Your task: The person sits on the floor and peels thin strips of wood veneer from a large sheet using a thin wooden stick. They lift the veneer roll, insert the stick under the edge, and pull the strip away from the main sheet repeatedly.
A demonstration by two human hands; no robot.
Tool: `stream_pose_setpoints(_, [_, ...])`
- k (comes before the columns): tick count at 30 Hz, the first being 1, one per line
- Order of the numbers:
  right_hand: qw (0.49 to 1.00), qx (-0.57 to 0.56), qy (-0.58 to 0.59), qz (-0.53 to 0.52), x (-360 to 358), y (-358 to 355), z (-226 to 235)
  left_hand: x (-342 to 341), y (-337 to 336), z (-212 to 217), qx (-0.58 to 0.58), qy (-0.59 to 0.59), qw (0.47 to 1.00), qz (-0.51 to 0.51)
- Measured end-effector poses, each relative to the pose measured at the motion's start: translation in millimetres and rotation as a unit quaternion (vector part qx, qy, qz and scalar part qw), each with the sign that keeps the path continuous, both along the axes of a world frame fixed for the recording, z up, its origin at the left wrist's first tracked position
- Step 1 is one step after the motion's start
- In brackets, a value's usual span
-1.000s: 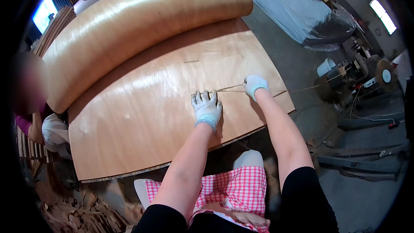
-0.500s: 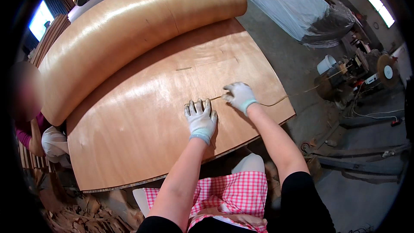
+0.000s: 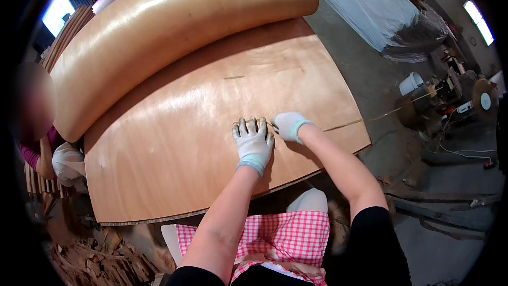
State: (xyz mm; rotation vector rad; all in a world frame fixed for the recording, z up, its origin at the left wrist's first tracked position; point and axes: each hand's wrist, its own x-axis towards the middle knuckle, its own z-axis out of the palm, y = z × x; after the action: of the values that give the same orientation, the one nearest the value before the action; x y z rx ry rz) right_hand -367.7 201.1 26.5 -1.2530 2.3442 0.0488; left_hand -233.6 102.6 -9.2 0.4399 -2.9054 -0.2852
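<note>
Under both hands lies a broad, smooth sheet of light wood veneer (image 3: 174,148). My left hand (image 3: 251,140), in a white glove with dirty fingertips, rests flat on it with the fingers spread, pressing near a thin strip. Just right of those fingertips, my right hand (image 3: 288,126), gloved too, has its fingers curled and pinched on the narrow brown strip of tape (image 3: 343,125). From there the tape runs rightward under the wrist, across the sheet and past its edge. My right fingers hide the exact grip.
A large veneer sheet (image 3: 185,16) is folded over in a roll at the back. On the left sits another person with a gloved hand (image 3: 69,164) by the sheet's edge. At right are a machine with a disc (image 3: 482,100), a white bucket (image 3: 411,83) and a plastic-wrapped stack (image 3: 370,10).
My right hand has closed and drawn in beside my left fingertips. The tape, loosely curved before, now lies straighter. My left hand stays flat on the sheet. The whole view has shifted slightly.
</note>
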Motion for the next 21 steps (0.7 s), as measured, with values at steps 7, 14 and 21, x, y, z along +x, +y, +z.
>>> stream_pose_setpoints(7, [0.984, -0.001, 0.118, -0.135, -68.4, 18.7, 23.6, -0.7, 0.7, -1.7, 0.000, 0.014, 1.000, -0.001])
stream_pose_setpoints(14, [0.984, -0.165, 0.041, -0.058, -27.1, 23.8, 9.0, -1.1, 3.0, -5.9, -0.001, 0.020, 1.000, 0.001])
stream_pose_setpoints(21, [0.981, -0.082, -0.036, -0.169, -27.2, 17.2, 11.7, -1.8, 4.3, -1.8, 0.007, 0.019, 1.000, -0.011])
